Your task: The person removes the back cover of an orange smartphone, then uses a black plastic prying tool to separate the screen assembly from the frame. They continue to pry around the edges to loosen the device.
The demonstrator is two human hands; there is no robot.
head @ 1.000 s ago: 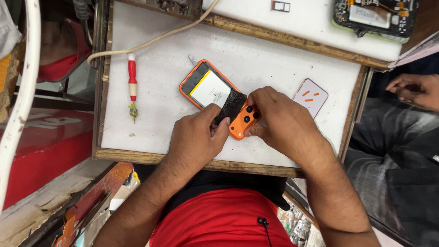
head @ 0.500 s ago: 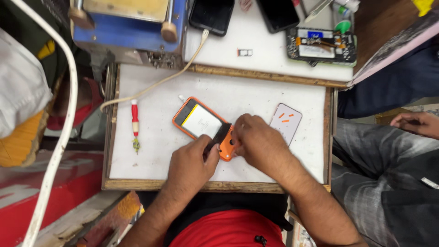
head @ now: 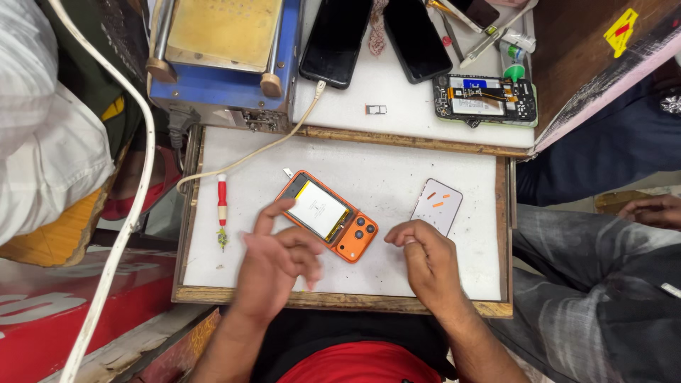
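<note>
The orange phone [head: 328, 215] looked like smooth plastic, its battery panel pale and slightly glossy. The tray [head: 397, 177] beneath had a matt white surface, scuffed, framed in rough wood.

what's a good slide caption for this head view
Both hands, left hand and right hand, hover empty beside an opened orange phone on a white board.

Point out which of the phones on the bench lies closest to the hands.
The orange phone, opened with its battery showing, lies on the white board between the left hand and right hand. The two black phones and the stripped phone lie farther up.
</note>
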